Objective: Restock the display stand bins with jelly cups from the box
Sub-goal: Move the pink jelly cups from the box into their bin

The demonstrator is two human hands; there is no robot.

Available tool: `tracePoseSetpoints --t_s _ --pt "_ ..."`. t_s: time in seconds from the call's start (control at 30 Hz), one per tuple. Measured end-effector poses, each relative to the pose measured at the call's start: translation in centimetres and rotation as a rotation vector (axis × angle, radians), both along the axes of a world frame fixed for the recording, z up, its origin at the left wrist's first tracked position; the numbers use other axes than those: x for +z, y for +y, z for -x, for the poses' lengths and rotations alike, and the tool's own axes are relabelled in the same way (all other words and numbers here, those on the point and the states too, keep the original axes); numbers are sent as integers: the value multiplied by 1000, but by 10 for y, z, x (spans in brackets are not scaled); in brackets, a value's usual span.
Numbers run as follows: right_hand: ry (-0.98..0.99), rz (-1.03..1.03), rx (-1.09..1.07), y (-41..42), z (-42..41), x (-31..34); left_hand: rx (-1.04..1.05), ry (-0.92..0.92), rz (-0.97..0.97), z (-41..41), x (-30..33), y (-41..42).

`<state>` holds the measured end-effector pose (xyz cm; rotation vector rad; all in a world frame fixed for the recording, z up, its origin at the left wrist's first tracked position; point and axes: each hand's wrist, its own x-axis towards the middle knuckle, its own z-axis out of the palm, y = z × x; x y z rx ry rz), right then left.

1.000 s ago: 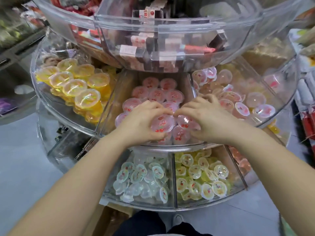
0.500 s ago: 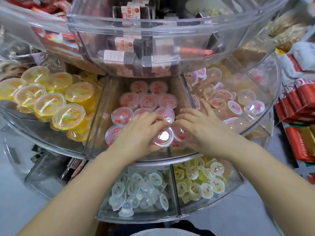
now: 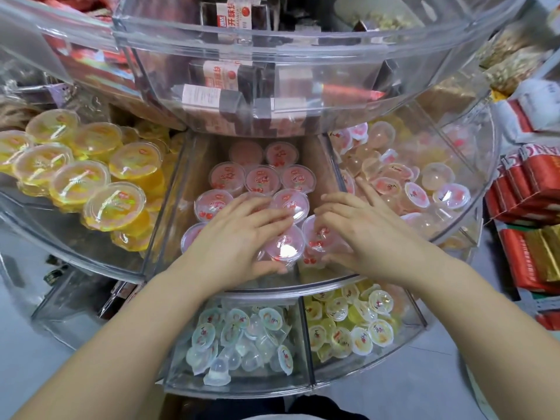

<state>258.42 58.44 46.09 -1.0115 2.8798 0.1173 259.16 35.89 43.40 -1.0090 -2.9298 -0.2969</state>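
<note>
Pink jelly cups [image 3: 262,180] with red fruit print on their lids fill the middle bin [image 3: 169,213] of the clear display stand's middle tier. Both hands lie on the front cups of that bin. My left hand [image 3: 239,237] rests flat with fingers spread, its thumb curled under the front cup [image 3: 285,250] and its fingers over the cup above it. My right hand [image 3: 363,234] is spread over the cups at the bin's front right, fingertips close to the left hand's. Neither hand has a cup lifted. No box shows.
Large yellow jelly cups [image 3: 91,183] fill the left bin and small pale pink cups [image 3: 418,192] the right one. The lower tier holds small clear cups [image 3: 239,338] and small yellow cups [image 3: 357,322]. An upper tier with packaged bars [image 3: 224,74] overhangs. Red packets [image 3: 527,189] are stacked at the right.
My head has come closer and turned a little right, so the stand looks larger. Both hands stay on the front pink cups; their fingers have spread and flattened slightly.
</note>
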Motion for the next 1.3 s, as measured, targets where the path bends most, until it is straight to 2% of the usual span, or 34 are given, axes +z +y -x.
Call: tracePoseSetpoints --t_s 0.17,0.33,0.47,0.63,0.73,0.8,0.93,1.03,1.13,1.2,1.3 --pt "-19 95 -11 2 2 2 2 95 54 -3 1 3" --pt "-32 122 -9 3 2 3 47 99 63 -6 0 7" --pt "-40 68 7 2 1 1 68 45 24 -5 -1 6" --pt "-36 150 22 4 -1 -2 57 10 -15 -5 -1 3" --pt "-33 300 0 5 -4 0 80 -52 -37 -5 0 0" --pt "6 477 -45 7 -6 4 139 -87 -161 -9 5 -2" --pt "64 760 -97 6 -17 16 305 -52 -564 -36 19 -9" --pt "-110 1008 -102 -14 -37 25 488 1 -795 -75 22 -16" --pt "-459 1187 -69 -47 -65 22 717 43 -1031 -127 13 -25" --pt "-749 1188 -15 -74 -89 6 911 81 -1088 -170 -5 -30" --pt "-1086 1026 70 -115 -129 -35 1217 71 -1167 -235 -45 -34"
